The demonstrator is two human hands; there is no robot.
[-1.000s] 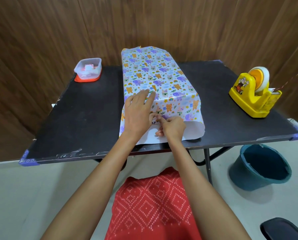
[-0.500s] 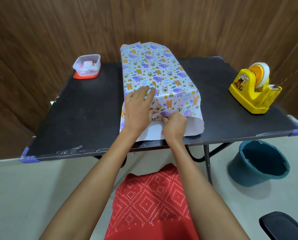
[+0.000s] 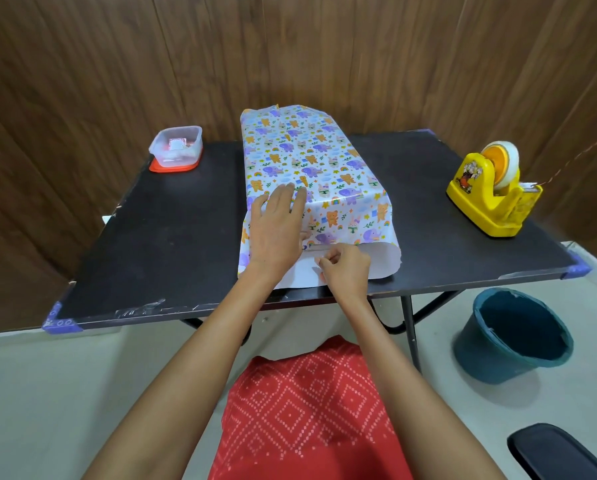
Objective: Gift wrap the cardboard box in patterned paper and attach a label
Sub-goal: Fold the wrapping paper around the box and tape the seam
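The patterned paper (image 3: 310,168), white with small animals, is draped over the cardboard box, which it hides completely, in the middle of the black table (image 3: 172,237). My left hand (image 3: 278,230) lies flat with straight fingers on the near end of the wrapped top, pressing the paper down. My right hand (image 3: 345,268) sits just right of it at the near open end, fingers curled, pinching at the paper's edge where the white underside shows. What exactly sits between those fingertips is too small to tell.
A yellow tape dispenser (image 3: 491,199) stands at the table's right edge. A clear plastic container (image 3: 176,145) on a red lid sits at the back left. A dark teal bucket (image 3: 511,337) is on the floor under the right corner. A wooden wall runs behind.
My right hand has slid slightly right and toward me along the paper's near edge. The left hand stays flat on the paper.
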